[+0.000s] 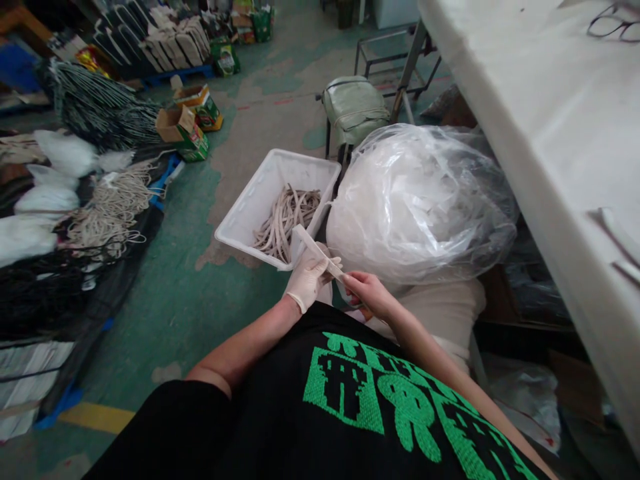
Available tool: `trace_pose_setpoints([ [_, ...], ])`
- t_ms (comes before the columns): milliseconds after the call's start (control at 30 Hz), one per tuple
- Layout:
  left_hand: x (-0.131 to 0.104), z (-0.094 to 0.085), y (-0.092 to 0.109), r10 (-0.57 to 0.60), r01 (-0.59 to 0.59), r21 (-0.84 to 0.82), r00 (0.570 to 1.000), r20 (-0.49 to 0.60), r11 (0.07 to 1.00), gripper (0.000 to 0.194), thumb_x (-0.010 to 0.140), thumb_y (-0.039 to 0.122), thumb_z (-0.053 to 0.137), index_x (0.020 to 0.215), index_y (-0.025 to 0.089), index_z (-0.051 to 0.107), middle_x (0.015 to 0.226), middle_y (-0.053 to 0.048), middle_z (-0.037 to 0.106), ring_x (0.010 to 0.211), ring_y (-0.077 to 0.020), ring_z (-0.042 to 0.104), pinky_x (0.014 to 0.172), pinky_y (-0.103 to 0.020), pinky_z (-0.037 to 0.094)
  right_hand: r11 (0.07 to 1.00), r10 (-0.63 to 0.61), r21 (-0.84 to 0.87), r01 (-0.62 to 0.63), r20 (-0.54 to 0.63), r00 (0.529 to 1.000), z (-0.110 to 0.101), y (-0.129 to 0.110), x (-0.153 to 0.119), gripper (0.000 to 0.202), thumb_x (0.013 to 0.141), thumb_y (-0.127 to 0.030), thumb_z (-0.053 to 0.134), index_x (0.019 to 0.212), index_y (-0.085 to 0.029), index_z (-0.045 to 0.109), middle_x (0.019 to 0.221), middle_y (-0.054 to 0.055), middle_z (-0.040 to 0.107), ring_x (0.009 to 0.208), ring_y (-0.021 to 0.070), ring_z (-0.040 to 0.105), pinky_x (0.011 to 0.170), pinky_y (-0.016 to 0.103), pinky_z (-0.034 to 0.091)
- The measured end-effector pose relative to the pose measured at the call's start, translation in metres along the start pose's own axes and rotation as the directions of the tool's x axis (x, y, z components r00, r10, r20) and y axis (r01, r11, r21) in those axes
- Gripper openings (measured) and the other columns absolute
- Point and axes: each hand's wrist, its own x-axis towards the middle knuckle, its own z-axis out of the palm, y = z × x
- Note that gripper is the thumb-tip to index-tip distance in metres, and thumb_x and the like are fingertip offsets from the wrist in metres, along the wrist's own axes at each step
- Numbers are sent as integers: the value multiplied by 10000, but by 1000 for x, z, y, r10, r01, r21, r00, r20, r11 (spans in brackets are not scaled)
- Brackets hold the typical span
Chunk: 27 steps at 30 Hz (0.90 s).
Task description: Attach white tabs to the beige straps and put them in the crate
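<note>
A pale flat strap [320, 252] stretches between my two hands, just past the front of my black shirt. My left hand [306, 275], in a whitish glove, is closed around the strap's middle. At the strap's near end, the bare fingers of my right hand [367, 292] pinch it. Beyond my left hand stands a white plastic bin [245, 207] with a heap of beige straps [287, 220] in it. The strap's upper end lies over the bin's near corner in this view; whether they touch, I cannot tell.
A large clear plastic bag [420, 200] of white material bulges right of the bin. A white-covered table [560, 133] runs along the right, with glasses [613, 25] on it. Behind stands a padded green stool [355, 107]. Cord bundles [107, 207] and cardboard boxes [183, 130] lie left.
</note>
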Motion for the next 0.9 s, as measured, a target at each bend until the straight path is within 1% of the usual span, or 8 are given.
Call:
trace_pose_setpoints([
  [67, 1, -4, 1, -3, 2, 26, 1000, 26, 1000, 293, 764, 331, 822, 956, 119, 759, 1108, -152, 756, 940, -236, 723, 874, -355, 537, 988, 66, 138, -75, 68, 996, -1, 5, 1, 480, 700, -646, 723, 708, -189, 578, 556, -36, 514, 418, 88, 416, 415, 243, 407],
  [133, 2, -8, 0, -10, 9, 38, 1000, 27, 999, 314, 758, 349, 825, 964, 121, 761, 1124, -158, 752, 953, -244, 722, 890, -368, 534, 980, 69, 185, -78, 51, 996, -3, 13, 4, 502, 653, -660, 743, 684, -195, 557, 534, -35, 496, 424, 97, 420, 415, 251, 409],
  [367, 6, -20, 0, 96, -96, 148, 995, 13, 984, 383, 720, 464, 833, 950, 159, 800, 1162, -139, 748, 1114, -270, 675, 992, -375, 489, 987, -76, 120, 106, -231, 970, -20, 30, 16, 451, 685, -628, 702, 731, -201, 564, 582, -52, 508, 431, 64, 287, 392, 218, 230],
  [500, 6, -24, 11, 210, -206, 251, 978, 10, 946, 411, 710, 492, 832, 959, 165, 814, 1136, -124, 759, 1131, -269, 658, 1030, -358, 454, 988, -138, -64, 138, -4, 990, -26, 24, 4, 349, 684, -492, 748, 796, -167, 689, 649, -15, 612, 519, 105, 448, 482, 236, 337],
  [600, 4, -22, 20, 218, -206, 242, 976, -26, 948, 421, 666, 471, 868, 933, 149, 819, 1080, -126, 773, 1031, -249, 674, 959, -336, 478, 936, -194, -268, 230, 152, 969, -18, 19, -8, 346, 795, -508, 657, 696, -177, 647, 588, -25, 555, 559, 122, 468, 548, 248, 371],
  [700, 2, -21, 26, 180, -163, 184, 980, -83, 969, 420, 596, 421, 919, 881, 130, 819, 1009, -128, 781, 794, -156, 642, 765, -271, 485, 881, -238, -383, 278, 148, 960, -12, 12, -18, 403, 858, -546, 584, 676, -188, 608, 571, -29, 521, 552, 124, 455, 543, 245, 359],
  [800, -2, -18, 25, 103, -95, 74, 988, -116, 993, 401, 542, 362, 949, 835, 125, 812, 948, -106, 777, 585, -56, 481, 562, -220, 386, 839, -236, -476, 266, 122, 964, -10, 3, -25, 446, 915, -565, 502, 688, -195, 600, 538, -28, 496, 528, 129, 445, 514, 243, 334],
  [900, -7, -14, 16, 31, -31, 7, 997, -73, 1000, 429, 539, 350, 954, 882, 135, 811, 822, -59, 752, 536, -33, 408, 521, -200, 344, 751, -263, -609, 255, 79, 962, -7, -8, -24, 447, 919, -547, 499, 639, -204, 561, 504, -24, 472, 511, 130, 424, 500, 247, 298],
])
